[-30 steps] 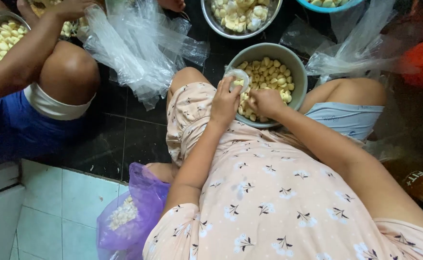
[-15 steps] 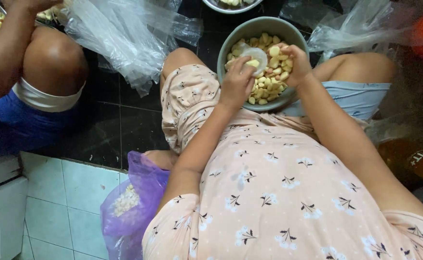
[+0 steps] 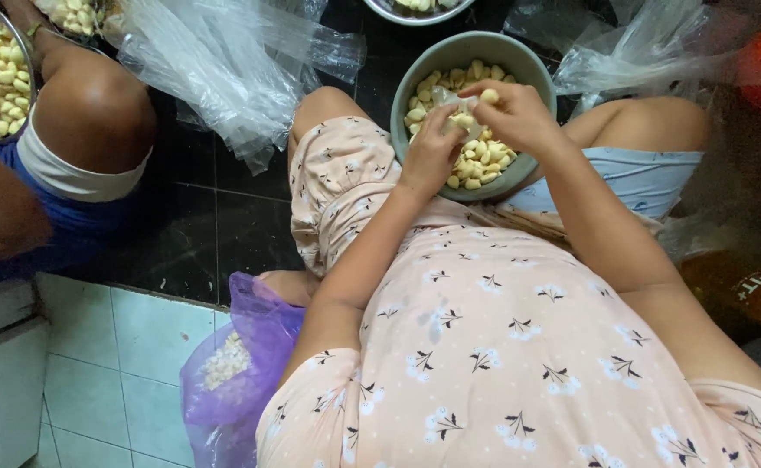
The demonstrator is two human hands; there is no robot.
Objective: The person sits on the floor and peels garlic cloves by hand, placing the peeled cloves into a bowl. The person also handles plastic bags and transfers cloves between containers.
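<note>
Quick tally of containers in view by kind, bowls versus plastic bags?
Bowls: 4 – grey-green bowl under both hands, metal bowl far left, another beside it, one at the top edge.
Clear plastic bags: 2.
Purple bag: 1.
Total: 7

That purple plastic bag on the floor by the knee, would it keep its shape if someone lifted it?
Probably not. The purple bag looks thin and crumpled, its mouth sagging open, so it would likely flop and fold. The pale peelings inside seem a small, loose heap, so it is probably light, and they might spill if it tips.
</note>
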